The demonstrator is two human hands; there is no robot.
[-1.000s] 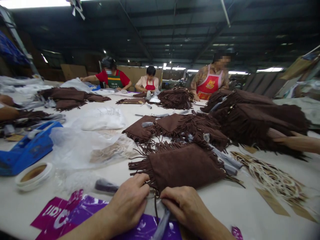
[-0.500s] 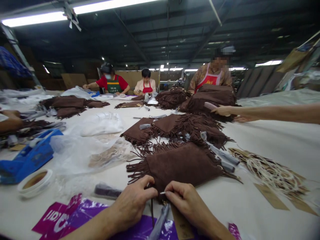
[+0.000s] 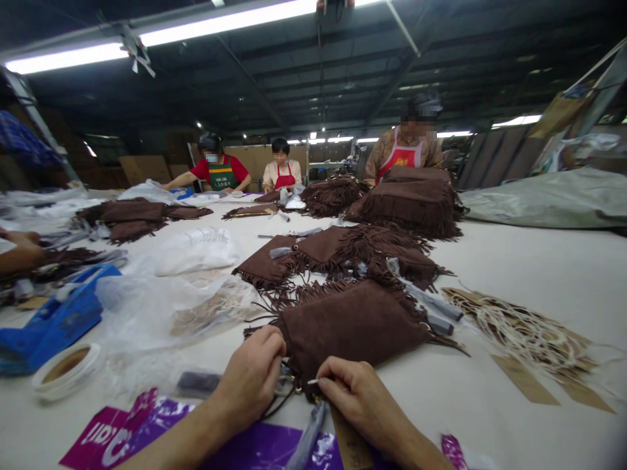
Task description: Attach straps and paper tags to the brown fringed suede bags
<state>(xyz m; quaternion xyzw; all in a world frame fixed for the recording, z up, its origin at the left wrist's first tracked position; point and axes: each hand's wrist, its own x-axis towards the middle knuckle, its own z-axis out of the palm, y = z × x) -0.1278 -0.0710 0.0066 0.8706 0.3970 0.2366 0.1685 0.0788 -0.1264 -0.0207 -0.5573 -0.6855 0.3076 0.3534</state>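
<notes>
Near the front edge of the bench (image 3: 504, 258), a brown fringed bag (image 3: 350, 326) lies flat, the worker's hands at its near left corner. The right hand (image 3: 361, 395) pinches a slim white tip (image 3: 313, 382) between thumb and forefinger; a tan card tag (image 3: 349, 440) hangs just below that hand. The left hand (image 3: 255, 369) has its fingers bunched together beside the corner, and from here I cannot tell what they grip. Between the forearms, a grey wrapped piece (image 3: 307, 437) rests over purple plastic (image 3: 245, 447) at the front edge.

Over toward the bench's left edge slumps a clear plastic bag (image 3: 132, 303), tan tags and pale strings (image 3: 206, 310) showing through its film. A printed white bag (image 3: 200, 253) sits plump behind it, its contents hidden. Nearer the left edge stands a blue holder (image 3: 53, 320), with a tape roll (image 3: 49, 390) in front.

Toward the right edge spreads a heap of tags and white strings (image 3: 531, 329). More brown fringed bags (image 3: 404, 202) are stacked by the far edge.
</notes>
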